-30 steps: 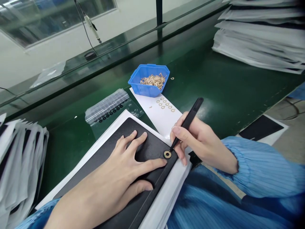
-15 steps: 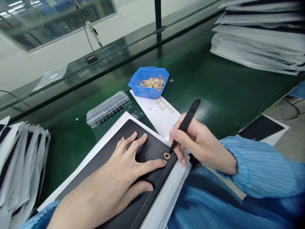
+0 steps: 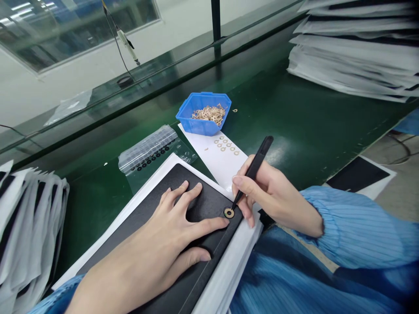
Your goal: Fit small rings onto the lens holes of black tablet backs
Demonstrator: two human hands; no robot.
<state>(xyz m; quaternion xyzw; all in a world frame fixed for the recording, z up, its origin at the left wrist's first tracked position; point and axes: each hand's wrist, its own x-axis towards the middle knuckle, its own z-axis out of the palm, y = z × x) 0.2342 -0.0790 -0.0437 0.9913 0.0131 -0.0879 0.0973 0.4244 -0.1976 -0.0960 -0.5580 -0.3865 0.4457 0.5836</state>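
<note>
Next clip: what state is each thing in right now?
left hand, open, flat on the black panel
right hand, closed around the black stylus
black stylus, tilted, tip at the gold ring
gold ring, lying on the panel
blue bin, upright, holding gold rings
zip bag, lying flat, holding black rings

I see a dark green bench top (image 3: 310,126) running from the near left to the far right. It is glossy and carries patches of pale glare. Along its far edge I note a raised, glassy dark ledge (image 3: 157,69), and a black upright post (image 3: 215,26) stands on it. Behind the ledge is a plain white wall (image 3: 186,22). At the far left, a window (image 3: 65,30) shows strip lights (image 3: 19,5) in its glass. At the near right, below the bench edge, I see grey floor (image 3: 406,183). Lighting is bright and even.
</note>
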